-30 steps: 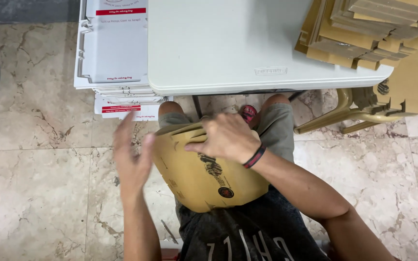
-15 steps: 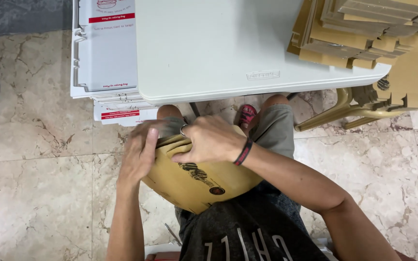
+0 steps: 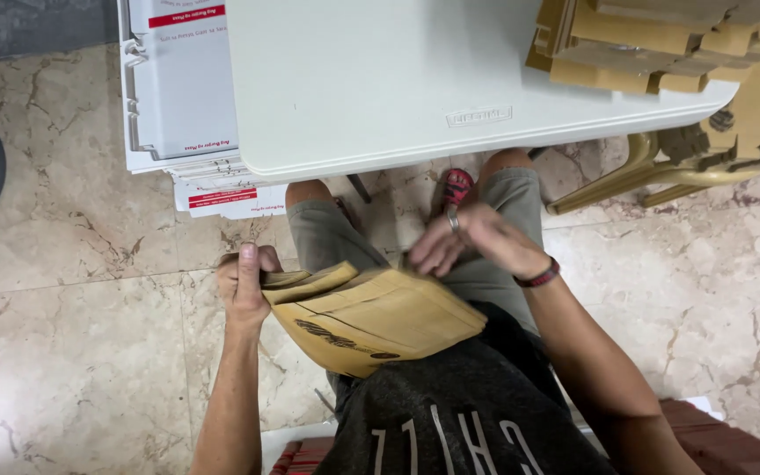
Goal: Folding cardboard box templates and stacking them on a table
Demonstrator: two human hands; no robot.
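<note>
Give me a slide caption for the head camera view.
Seated person's left hand grips a stack of brown paper bags on the lap, right hand at its top edge, below a white table.

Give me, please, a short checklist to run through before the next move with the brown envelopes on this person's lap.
1. Left hand grips the envelope stack at its edge: ok.
2. Right hand has hold of the stack: cannot tell, it is blurred at the top edge.
3. Stack rests on the lap: ok.
4. Free space on the white table ahead: ok.
5. Cardboard pile stays on the table's far corner, apart from the hands: ok.
6. Top envelope is open or sealed: cannot tell.
</note>
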